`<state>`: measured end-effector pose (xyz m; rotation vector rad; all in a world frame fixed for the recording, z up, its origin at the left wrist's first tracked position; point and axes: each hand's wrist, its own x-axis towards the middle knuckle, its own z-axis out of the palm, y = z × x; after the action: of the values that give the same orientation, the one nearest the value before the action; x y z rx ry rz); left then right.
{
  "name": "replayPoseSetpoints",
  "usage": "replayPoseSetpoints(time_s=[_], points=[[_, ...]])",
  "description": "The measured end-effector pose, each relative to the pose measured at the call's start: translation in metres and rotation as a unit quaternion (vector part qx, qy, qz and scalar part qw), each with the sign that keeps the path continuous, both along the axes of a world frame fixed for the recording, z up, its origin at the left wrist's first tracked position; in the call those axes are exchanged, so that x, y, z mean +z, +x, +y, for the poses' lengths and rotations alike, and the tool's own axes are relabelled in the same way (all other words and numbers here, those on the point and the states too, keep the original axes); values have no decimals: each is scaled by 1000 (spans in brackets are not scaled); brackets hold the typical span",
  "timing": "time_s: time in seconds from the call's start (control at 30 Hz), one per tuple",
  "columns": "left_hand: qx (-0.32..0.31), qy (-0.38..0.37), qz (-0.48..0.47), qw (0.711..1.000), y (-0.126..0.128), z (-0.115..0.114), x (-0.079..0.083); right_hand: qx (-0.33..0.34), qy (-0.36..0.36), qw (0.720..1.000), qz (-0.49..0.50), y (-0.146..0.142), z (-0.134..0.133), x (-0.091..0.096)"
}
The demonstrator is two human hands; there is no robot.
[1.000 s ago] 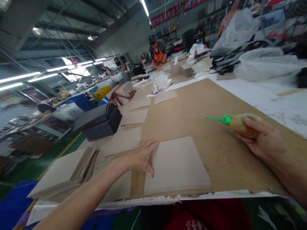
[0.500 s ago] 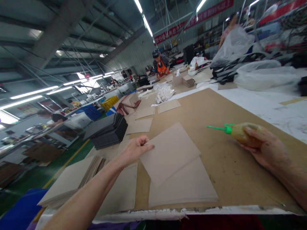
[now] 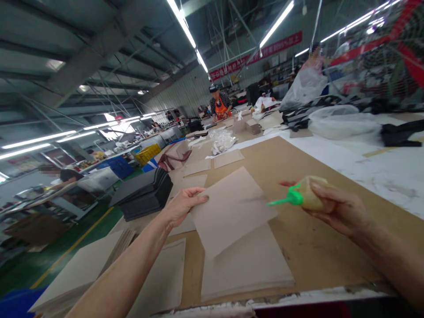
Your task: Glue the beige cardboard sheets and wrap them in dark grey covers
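My left hand (image 3: 187, 204) pinches the left corner of a beige cardboard sheet (image 3: 232, 207), which is tilted above the table. Beneath it lies a small stack of similar cardboard sheets (image 3: 245, 269) near the front edge. My right hand (image 3: 338, 207) is wrapped round a squeeze glue bottle (image 3: 313, 194) with yellowish contents and a green nozzle (image 3: 286, 198). The nozzle points left, its tip at the right edge of the held sheet; whether it touches cannot be told. Another cardboard sheet (image 3: 162, 278) lies left of the stack, partly behind my left forearm.
A tall pile of cardboard (image 3: 76, 274) stands at the table's left edge, with a stack of dark grey pads (image 3: 142, 194) beyond. Single sheets (image 3: 228, 158) and crumpled clear plastic (image 3: 222, 140) lie farther along. A person in an orange apron (image 3: 220, 108) stands at the far end.
My right hand has brought the glue bottle left, its nozzle now at the held sheet's edge. The sheet in my left hand is lifted slightly more off the stack. The view has shifted a little.
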<state>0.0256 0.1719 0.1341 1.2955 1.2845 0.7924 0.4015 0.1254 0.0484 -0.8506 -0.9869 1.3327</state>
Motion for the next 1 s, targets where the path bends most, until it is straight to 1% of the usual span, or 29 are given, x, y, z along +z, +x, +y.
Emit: replayPoseSetpoints(time_s=[0.07,0.1,0.17,0.27,0.37,0.43,0.5,0.57,0.67,0.73,0.8,0.9,0.97,1.0], points=[[-30,-4,-4,1000,10,5,-2,88,-19,996,-4,-8,-4,10],[-42,-3,-7,999,15,7,-3,119,-26,992,-11,-11,-5,14],[-56,3,-12,998,23,10,-4,152,-31,988,-27,-10,-9,17],[-61,9,-19,998,31,12,-6,173,-32,984,-32,-1,-17,14],[-61,8,-30,998,38,11,-9,174,-15,984,-28,8,-24,11],[-59,4,-43,997,42,12,-10,185,-14,982,-35,8,-27,10],[-49,4,-67,997,46,13,-10,194,-29,979,-57,4,-28,12],[-31,13,-104,994,47,15,-10,176,-45,981,-75,0,-27,14],[-10,32,-160,987,44,13,-13,109,-53,990,-68,-1,-24,17],[-12,26,-216,976,41,5,-20,76,-50,995,-49,2,-22,19],[-30,7,-294,955,43,-9,-31,52,-40,997,-33,5,-19,20],[-69,-13,-395,916,60,-36,-52,24,-30,999,-12,1,-16,22],[-73,-24,-422,903,79,-51,-65,16,-28,999,2,-7,-15,22],[-58,-28,-426,902,90,-56,-69,16,-26,1000,5,-13,-16,22]])
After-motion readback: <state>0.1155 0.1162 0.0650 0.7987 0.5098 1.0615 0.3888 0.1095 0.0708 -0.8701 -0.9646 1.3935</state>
